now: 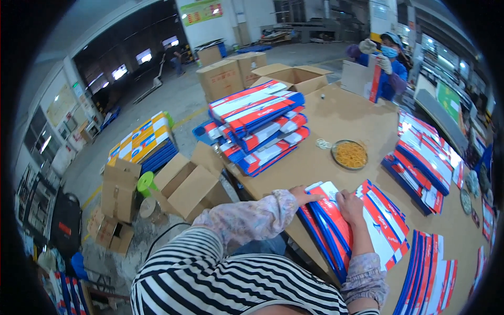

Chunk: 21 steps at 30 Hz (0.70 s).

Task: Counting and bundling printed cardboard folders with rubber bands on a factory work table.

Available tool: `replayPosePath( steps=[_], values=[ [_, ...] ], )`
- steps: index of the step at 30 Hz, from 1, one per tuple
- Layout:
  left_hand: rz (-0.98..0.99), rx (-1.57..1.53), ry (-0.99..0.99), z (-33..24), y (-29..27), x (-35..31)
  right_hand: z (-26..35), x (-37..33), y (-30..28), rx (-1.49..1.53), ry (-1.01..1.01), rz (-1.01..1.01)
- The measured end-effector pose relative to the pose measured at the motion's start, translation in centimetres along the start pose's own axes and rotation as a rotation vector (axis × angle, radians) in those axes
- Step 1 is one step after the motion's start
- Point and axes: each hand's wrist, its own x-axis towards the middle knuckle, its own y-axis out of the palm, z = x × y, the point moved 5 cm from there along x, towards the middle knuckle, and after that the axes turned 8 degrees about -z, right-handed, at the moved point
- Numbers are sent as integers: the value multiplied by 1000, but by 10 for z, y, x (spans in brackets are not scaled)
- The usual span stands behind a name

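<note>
A stack of flat printed cartons [329,219] in red, white and blue lies in front of me near the table's edge, fanned a little at its blue sides. My left hand [303,196] grips the far left corner of the stack, thumb on top. My right hand [350,207] is closed over its far right edge with curled fingers; their tips are partly hidden. Touching that side, a second fanned pile of similar cartons [386,223] lies under and beside my right wrist.
A round dish of rubber bands [350,155] sits beyond my hands. Tall bundled carton piles [257,126] stand at the far left of the table, others [420,160] at the right. Open cardboard boxes [189,184] stand on the floor. A co-worker [391,68] handles cartons across the table.
</note>
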Motion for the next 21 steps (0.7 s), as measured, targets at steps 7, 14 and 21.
replayPosePath(
  steps=[7,14,21],
  values=[
    [127,-164,-2,-21,-17,-13,-6,4,11,-18,4,48],
    [117,-182,-82,-16,-14,-15,-4,-1,4,32,-8,-2],
    [140,-144,-98,-27,-18,-22,-5,-4,3,52,-29,-33]
  ],
)
